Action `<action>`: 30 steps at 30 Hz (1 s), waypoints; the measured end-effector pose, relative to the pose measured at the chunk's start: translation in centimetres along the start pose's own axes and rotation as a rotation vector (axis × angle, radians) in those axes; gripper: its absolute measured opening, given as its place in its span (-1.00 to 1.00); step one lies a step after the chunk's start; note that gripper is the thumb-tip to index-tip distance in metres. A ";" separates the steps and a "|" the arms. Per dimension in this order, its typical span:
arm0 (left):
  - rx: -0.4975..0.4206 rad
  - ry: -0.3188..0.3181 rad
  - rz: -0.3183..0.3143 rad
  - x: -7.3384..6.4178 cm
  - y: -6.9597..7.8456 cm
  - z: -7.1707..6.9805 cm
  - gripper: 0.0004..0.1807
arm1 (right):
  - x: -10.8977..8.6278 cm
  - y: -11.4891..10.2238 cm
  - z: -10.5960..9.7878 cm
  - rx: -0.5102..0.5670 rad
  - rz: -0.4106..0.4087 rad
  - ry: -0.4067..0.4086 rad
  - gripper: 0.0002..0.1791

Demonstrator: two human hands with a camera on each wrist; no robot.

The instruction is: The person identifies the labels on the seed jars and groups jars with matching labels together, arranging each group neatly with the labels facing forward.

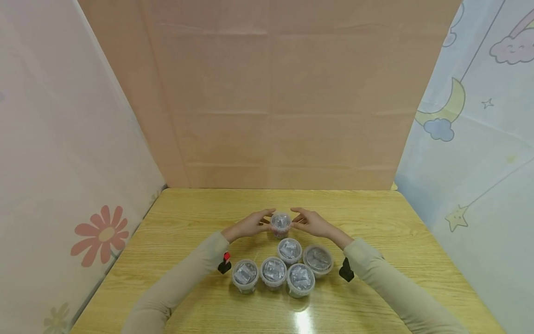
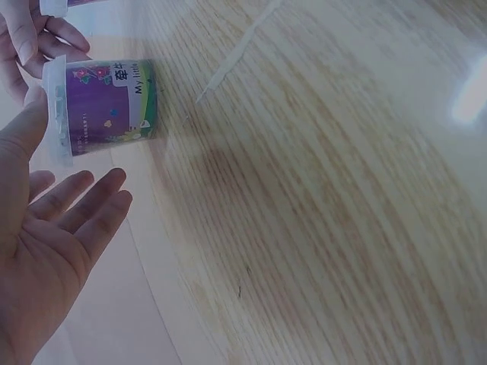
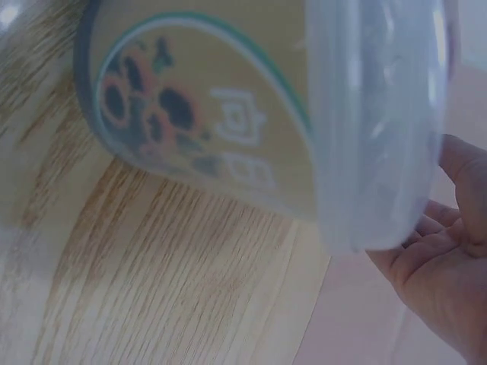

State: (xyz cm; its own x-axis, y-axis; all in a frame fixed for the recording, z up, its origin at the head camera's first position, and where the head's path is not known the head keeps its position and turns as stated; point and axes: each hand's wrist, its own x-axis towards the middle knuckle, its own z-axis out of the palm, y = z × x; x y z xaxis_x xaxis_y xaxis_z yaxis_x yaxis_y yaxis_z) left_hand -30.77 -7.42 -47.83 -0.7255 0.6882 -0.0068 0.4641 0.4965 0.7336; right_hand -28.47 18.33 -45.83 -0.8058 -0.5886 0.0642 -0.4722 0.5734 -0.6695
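Note:
A small purple-labelled tub with a clear lid [image 1: 281, 221] stands upright between my two hands on the table. In the left wrist view, the purple tub [image 2: 103, 106] carries a flower print and the words "My little". My left hand [image 1: 253, 223] is at its left side, fingers spread and extended, its thumb at the lid's edge. On the other side my right hand [image 1: 312, 223] has its fingers loosely extended and its thumb beside the lid. Whether either thumb presses on the tub is unclear. Behind a nearer tub, part of my right hand [image 3: 449, 266] shows.
Nearer my body stand several lidded tubs: one behind [image 1: 289, 250], a wider tub [image 1: 318, 260], and a row of tubs [image 1: 273, 271] in front. A yellow tub with a sunflower print [image 3: 198, 106] fills much of the right wrist view. Wood-grain table [image 1: 187, 213] surrounds them.

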 end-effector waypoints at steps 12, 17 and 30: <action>0.062 0.077 0.017 -0.6 -0.4 -0.5 -0.29 | -0.7 0.0 0.1 0.021 -0.014 0.033 -0.39; 0.075 0.104 0.024 -1.2 -0.2 -0.8 -0.33 | -1.0 0.1 0.1 0.031 -0.048 0.043 -0.48; 0.066 0.223 0.148 -1.7 0.1 -1.0 -0.50 | -1.7 -0.2 0.1 0.084 -0.085 0.001 -0.60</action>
State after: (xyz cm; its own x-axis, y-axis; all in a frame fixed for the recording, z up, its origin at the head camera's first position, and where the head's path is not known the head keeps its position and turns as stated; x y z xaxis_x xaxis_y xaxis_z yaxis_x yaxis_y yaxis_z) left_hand -30.01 -9.04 -47.11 -0.7377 0.6260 0.2528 0.6005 0.4373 0.6694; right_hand -26.96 19.20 -45.92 -0.7646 -0.6325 0.1237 -0.5072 0.4721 -0.7210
